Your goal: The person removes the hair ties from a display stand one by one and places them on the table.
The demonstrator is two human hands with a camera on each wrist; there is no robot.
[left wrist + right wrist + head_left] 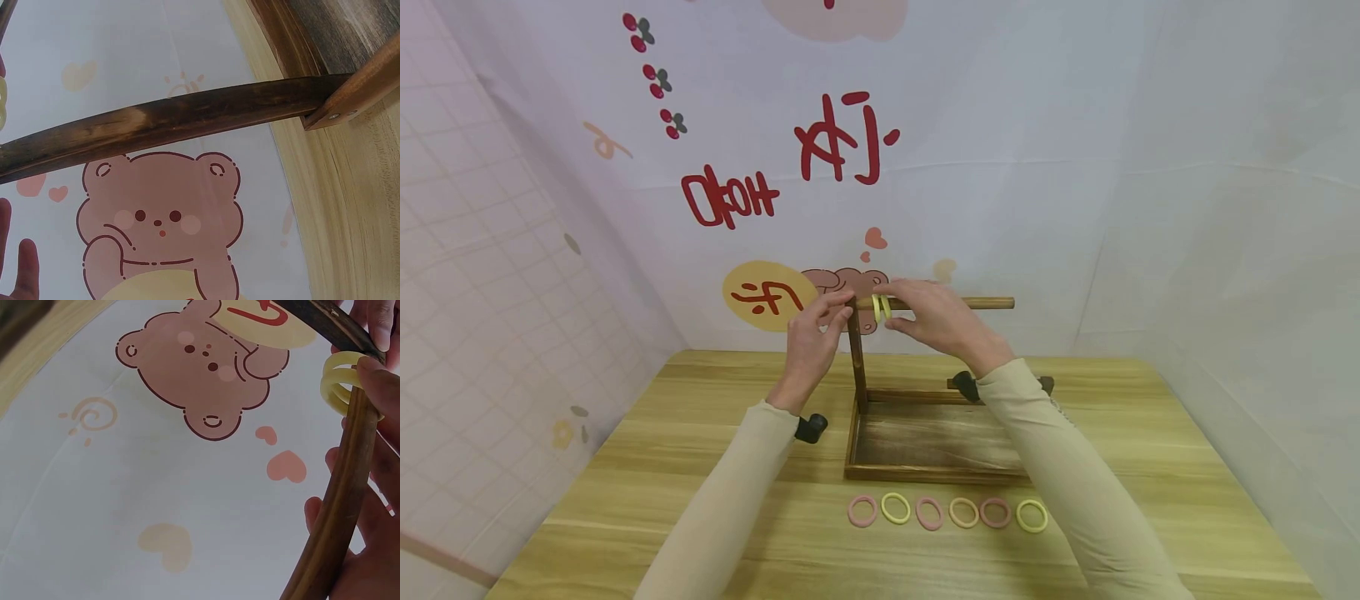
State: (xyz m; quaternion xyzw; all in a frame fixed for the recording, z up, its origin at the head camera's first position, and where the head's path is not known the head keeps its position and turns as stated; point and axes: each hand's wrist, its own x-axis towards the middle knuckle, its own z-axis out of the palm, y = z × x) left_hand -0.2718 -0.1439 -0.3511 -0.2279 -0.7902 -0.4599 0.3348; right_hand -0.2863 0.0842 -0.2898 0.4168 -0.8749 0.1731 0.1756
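Note:
Two yellow rings (886,308) hang side by side on the horizontal rod (988,302) of a wooden stand, close to its upright post (858,358). My right hand (936,321) holds the rings between thumb and fingers; the right wrist view shows the thumb against the yellow rings (337,384) around the rod (350,481). At the post's top, my left hand (812,342) grips the stand with its fingertips, just left of the rings. In the left wrist view the post (187,119) crosses the picture, with only some fingertips (26,269) at the edge.
The stand's tray-like base (925,477) rests on the wooden table (715,467). In front of it lies a row of several rings, among them a pink ring (852,521) and a yellow ring (1032,530). A printed cloth (1000,208) hangs behind.

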